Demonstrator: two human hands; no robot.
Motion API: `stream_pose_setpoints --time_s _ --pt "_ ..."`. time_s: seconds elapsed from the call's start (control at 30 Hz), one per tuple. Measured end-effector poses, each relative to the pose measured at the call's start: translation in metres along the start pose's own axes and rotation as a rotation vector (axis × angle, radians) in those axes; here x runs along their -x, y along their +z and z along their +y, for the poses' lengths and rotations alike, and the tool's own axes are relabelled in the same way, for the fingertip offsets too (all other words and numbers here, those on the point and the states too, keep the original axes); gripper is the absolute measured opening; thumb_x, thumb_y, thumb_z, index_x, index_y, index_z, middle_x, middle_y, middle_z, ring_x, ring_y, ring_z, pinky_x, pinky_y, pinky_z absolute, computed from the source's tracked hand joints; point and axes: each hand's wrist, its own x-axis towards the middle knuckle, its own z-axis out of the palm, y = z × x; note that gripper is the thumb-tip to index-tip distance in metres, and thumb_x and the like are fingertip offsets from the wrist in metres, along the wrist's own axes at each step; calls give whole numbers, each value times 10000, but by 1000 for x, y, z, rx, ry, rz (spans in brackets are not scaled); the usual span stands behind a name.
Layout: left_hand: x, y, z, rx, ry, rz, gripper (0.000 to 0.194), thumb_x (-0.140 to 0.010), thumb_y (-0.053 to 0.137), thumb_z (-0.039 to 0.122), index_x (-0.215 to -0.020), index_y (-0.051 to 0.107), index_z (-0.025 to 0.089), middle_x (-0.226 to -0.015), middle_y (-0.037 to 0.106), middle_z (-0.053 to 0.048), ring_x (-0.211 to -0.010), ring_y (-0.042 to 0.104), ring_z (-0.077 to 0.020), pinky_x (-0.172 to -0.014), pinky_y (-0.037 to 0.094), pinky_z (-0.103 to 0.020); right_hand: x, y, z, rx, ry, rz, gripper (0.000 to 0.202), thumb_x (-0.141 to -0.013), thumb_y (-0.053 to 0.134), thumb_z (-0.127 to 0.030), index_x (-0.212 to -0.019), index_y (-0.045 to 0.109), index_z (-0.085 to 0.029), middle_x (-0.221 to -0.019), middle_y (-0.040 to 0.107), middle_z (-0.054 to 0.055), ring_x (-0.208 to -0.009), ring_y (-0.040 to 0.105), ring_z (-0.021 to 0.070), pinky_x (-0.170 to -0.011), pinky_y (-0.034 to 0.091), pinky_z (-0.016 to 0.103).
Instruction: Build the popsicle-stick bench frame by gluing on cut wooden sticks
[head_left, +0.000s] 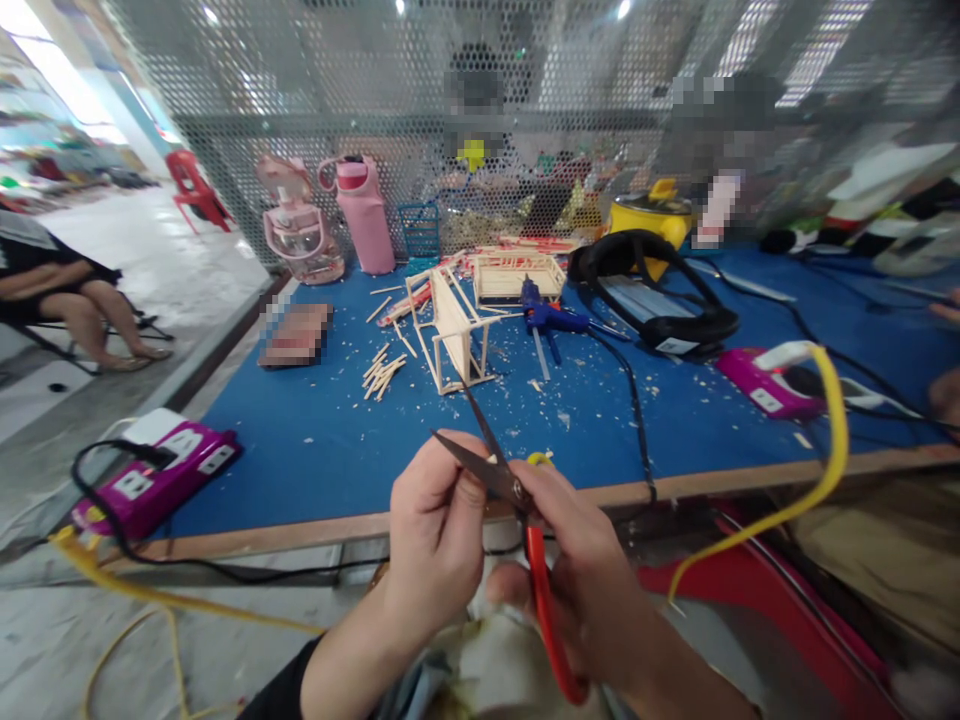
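My right hand (577,560) is wrapped round a pair of scissors (546,610) with red-orange handles. Their dark blades stand apart and point away from me, up and to the left. My left hand (439,530) is closed in a pinch beside the lower blade. A small pale tip, like a bit of wooden stick, shows between the blades; the rest of it is hidden by my fingers. Beyond my hands stands a frame of thin wooden sticks (454,330). A loose pile of short sticks (384,372) lies to its left.
A blue glue gun (551,315), a stick-built tray (517,280) and a black head strap (660,300) lie on the blue table (337,460). Pink bottles (365,220) stand at the back. Purple power strips (161,480) sit at both sides, with cables trailing. Someone sits at far left.
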Motion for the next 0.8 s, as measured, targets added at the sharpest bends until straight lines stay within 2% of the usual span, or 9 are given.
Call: stream_pose_setpoints --time_s 0.13,0.27,0.4,0.5,0.6,0.67,0.7,0.8 --pt "-1 -2 3 -16 -16 -22 174 -938 449 165 -818 569 206 -779 576 12 -699 535 -102 -656 427 -214 1 1 5 32 -55 60 446 -862 566 -414 -1227 456 -183 -972 584 75 -845 545 222 -729 453 345" --pt "0 -5 6 -56 -41 -25 183 -935 460 173 -796 577 201 -757 589 11 -695 544 -107 -663 427 -221 -2 1 9 21 -58 57 408 -844 601 -400 -1173 496 -182 -917 603 54 -797 562 194 -698 465 299" --pt "0 -4 4 -95 -33 3 188 -927 479 187 -771 585 184 -748 574 5 -700 513 -106 -659 409 -218 -7 0 9 11 1 20 288 -855 568 -436 -1018 553 -199 -792 609 12 -685 557 158 -625 463 258" --pt "-2 -2 -1 -52 -117 25 191 -929 484 233 -777 588 182 -739 568 4 -696 501 -108 -655 405 -216 -7 -8 5 73 154 -35 255 -832 571 -421 -1004 559 -233 -733 631 -18 -602 566 142 -551 456 234" --pt "-5 -3 -8 -9 -234 22 200 -920 498 291 -788 598 177 -740 575 -1 -696 508 -113 -652 408 -217 6 -34 6 262 417 40 384 -733 632 -433 -1064 543 -261 -653 646 -33 -536 599 162 -504 464 243" --pt "-8 -8 -12 -24 -296 5 207 -904 513 313 -789 605 168 -724 576 -5 -679 507 -115 -636 406 -216 21 -63 15 436 591 139 525 -663 654 -478 -1121 505 -269 -623 663 -20 -520 629 203 -497 480 279" --pt "-10 -12 -14 -36 -317 -1 202 -892 524 317 -788 606 163 -714 575 -6 -667 504 -116 -622 403 -215 29 -79 22 512 667 156 543 -674 628 -493 -1150 481 -276 -597 663 -14 -495 632 219 -473 473 293" --pt "-17 -28 -19 -80 -367 -26 146 -845 555 293 -789 588 162 -683 551 3 -622 479 -114 -568 380 -212 47 -128 52 807 739 186 312 -711 593 -412 -980 502 -283 -554 651 34 -469 634 247 -435 437 309"
